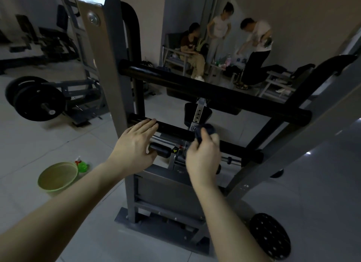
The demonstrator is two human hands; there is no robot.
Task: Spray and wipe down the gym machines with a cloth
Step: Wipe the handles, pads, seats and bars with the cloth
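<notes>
Cloth (205, 132) work on the machine (162, 193): grips the dark wad tight in the right hand (203, 156), fingers curled round it, and presses it onto the lower bar (172, 128), just by the silver adjuster post (198, 115). Rests the left hand (136, 142) flat on the same bar further along, fingers straight, holding nothing, merely steadying. Looks like mid-wipe, with the upper bar (214, 90) and the grey upright (112, 76) probably yet to do.

Trouble ahead? Plenty possible. Could snag the cloth on the adjuster post or on the metal parts around the yellow warning sticker (175, 150), thanks to so tight a working gap. Could pinch the left fingers between bar and upright through any roll of the padding under pressure. Could miss patches altogether, given dim light and black padding. Could also mean a long stoop for more spray, with the spray bottle (81, 164) well apart, down on the floor (48, 144).

Containers now: green basin (58, 175) on the tiles, left of the machine, touching or just beside the bottle. Shows only bare green inside; cannot tell about water. Green bottle, red-and-white trigger, fill level too small to read
</notes>
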